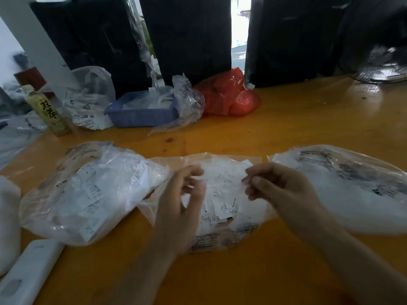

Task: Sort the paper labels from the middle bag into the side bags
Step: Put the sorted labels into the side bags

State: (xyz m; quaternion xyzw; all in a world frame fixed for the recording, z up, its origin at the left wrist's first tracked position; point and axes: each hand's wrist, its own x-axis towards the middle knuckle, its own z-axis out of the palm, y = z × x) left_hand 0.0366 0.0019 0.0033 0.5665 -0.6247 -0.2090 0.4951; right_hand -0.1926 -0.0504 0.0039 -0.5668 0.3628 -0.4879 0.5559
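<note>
Your left hand (180,194) and right hand (279,190) hover over the middle bag (222,199) of paper labels (220,208), centre frame on the orange table (297,128). Both hands' fingers are curled; motion blur hides whether either pinches a label. One side bag (83,190) lies left, another (352,186) right. A blue tray (141,113) sits in the upper centre.

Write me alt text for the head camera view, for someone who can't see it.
Two bare hands, left hand and right hand, hover with curled fingers over the middle bag of paper labels on an orange table. Clear side bags lie at left and right; whether either hand pinches a label is blurred.
</note>
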